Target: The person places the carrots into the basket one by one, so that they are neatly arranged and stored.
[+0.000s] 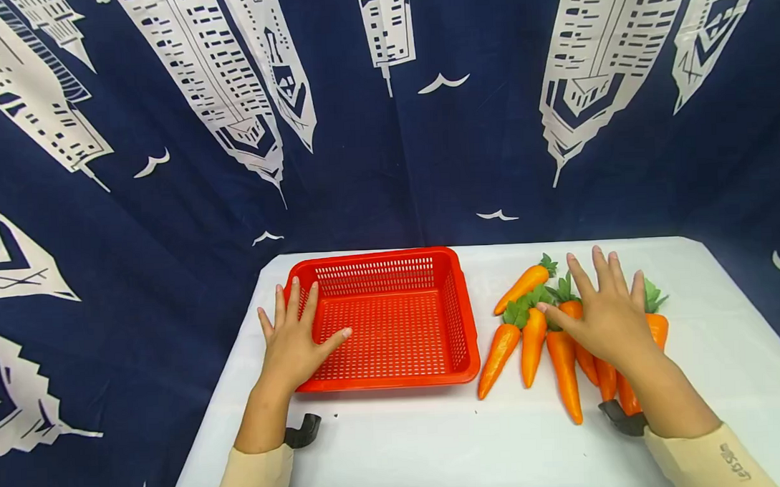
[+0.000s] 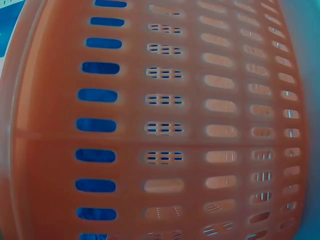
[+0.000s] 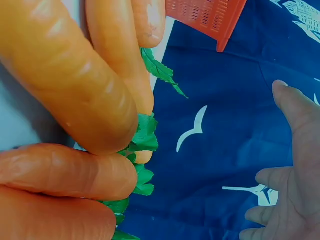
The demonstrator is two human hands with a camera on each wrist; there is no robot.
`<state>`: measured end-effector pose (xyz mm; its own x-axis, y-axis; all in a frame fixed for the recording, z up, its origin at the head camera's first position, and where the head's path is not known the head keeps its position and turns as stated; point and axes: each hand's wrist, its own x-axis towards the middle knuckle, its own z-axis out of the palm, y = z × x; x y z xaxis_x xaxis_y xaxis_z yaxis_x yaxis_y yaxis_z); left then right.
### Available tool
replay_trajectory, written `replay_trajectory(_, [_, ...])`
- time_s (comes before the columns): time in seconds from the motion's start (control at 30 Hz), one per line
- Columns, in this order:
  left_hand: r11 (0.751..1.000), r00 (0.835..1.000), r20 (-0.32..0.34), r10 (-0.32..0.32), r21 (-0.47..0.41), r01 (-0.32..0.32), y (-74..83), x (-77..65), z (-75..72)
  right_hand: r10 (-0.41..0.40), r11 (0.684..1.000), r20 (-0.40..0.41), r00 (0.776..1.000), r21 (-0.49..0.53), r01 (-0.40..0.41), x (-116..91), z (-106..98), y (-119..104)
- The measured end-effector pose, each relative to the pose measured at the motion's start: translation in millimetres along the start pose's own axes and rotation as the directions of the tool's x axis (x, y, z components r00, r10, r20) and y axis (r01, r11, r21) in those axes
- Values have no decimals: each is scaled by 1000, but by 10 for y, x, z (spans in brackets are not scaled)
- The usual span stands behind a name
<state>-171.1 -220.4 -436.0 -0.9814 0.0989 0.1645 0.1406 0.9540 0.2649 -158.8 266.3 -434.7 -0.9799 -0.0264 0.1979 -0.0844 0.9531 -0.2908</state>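
In the head view my left hand (image 1: 295,348) is spread over the left side of a red plastic basket (image 1: 468,319), fingers straight and holding nothing. The left wrist view is filled by the slotted wall of the basket (image 2: 50,165); the hand itself is not seen there. My right hand (image 1: 608,320), fingers spread, is above a group of several orange carrots (image 1: 564,373) with green leafy tops and partly hides them. In the right wrist view the right hand (image 3: 300,175) shows at the right edge with nothing in its fingers, and thick carrots (image 3: 65,75) fill the left.
A white-covered table (image 1: 397,451) carries the basket at the left and the carrots at the right. Behind it hangs a dark blue cloth (image 1: 387,172) printed with white buildings and birds. Black wrist mounts (image 1: 303,431) stick out beside the cream sleeves (image 1: 253,477).
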Motion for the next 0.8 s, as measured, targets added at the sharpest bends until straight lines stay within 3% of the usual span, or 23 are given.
replay_trajectory(0.2, [999,999,-54,-2,-34,0,-6,-11,-12,9,999,-14,1000,31,-8,-24,-6,16])
replay_trajectory(0.43, [992,991,-133,-33,-122,17,-25,-77,-99,35,988,-24,999,152,-31,-63,-34,-64])
replay_trajectory(0.63, [985,990,-115,-86,-161,67,-51,-166,-147,56,961,-37,998,274,-44,-106,-56,-148])
replay_trajectory(0.8, [979,988,-91,-122,-174,105,-103,-232,-156,70,938,0,998,340,-66,-149,-36,-220])
